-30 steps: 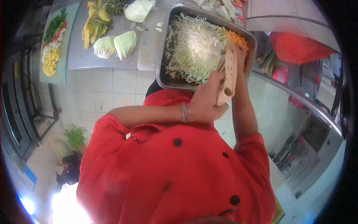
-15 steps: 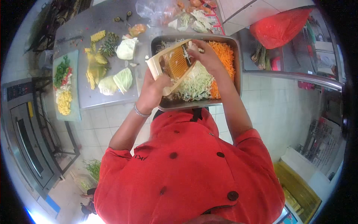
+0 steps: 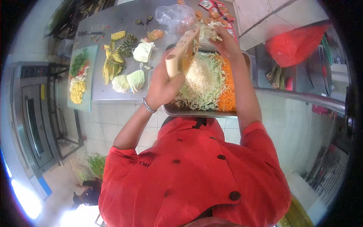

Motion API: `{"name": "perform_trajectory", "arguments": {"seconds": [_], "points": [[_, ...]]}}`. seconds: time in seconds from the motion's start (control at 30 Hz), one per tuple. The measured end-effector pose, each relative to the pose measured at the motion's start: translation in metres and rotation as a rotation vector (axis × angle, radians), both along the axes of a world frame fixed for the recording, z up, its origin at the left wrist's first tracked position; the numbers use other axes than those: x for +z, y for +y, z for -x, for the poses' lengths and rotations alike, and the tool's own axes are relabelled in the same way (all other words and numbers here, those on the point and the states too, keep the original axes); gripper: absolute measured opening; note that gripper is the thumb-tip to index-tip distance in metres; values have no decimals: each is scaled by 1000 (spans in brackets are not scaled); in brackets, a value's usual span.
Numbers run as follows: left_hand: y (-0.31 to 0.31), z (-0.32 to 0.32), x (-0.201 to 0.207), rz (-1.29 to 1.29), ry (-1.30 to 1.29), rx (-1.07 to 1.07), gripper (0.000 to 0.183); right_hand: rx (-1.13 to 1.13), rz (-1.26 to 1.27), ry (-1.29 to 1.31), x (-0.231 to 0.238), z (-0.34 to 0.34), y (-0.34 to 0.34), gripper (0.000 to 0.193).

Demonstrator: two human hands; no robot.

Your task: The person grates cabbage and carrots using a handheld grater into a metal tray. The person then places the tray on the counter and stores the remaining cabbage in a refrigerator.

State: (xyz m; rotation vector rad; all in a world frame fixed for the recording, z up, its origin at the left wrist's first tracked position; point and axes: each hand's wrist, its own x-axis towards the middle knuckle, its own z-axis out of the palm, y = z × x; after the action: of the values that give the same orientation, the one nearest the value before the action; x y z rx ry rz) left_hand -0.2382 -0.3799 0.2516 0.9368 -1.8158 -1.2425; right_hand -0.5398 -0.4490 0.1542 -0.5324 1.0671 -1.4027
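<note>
My left hand grips a cream-coloured mandoline slicer by its near end. The slicer stands steeply on edge above a metal tray. Past its far end, my right hand has its fingers closed on a ragged piece of cabbage, apart from or just touching the slicer; I cannot tell which. Inside the tray lie pale shredded cabbage heaped in the middle and shredded carrot along the right side.
Left of the tray are cabbage chunks, pineapple peel, scissors and a glass board with chopped food. A clear plastic bag lies behind. A red bag is at the right.
The slicer has been tipped from slanting over the tray to nearly on edge. My right hand has moved away from its face toward the far end, with the cabbage. The view has shifted.
</note>
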Motion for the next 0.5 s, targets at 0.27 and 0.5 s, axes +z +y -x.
{"name": "perform_trajectory", "arguments": {"seconds": [0.27,0.5], "points": [[43,-91,-78,475,-447,330,27,188,-104,1131,-65,86,-29,58],[103,-142,-6,-411,1100,723,77,229,46,1070,-34,23,-11,56]]}}
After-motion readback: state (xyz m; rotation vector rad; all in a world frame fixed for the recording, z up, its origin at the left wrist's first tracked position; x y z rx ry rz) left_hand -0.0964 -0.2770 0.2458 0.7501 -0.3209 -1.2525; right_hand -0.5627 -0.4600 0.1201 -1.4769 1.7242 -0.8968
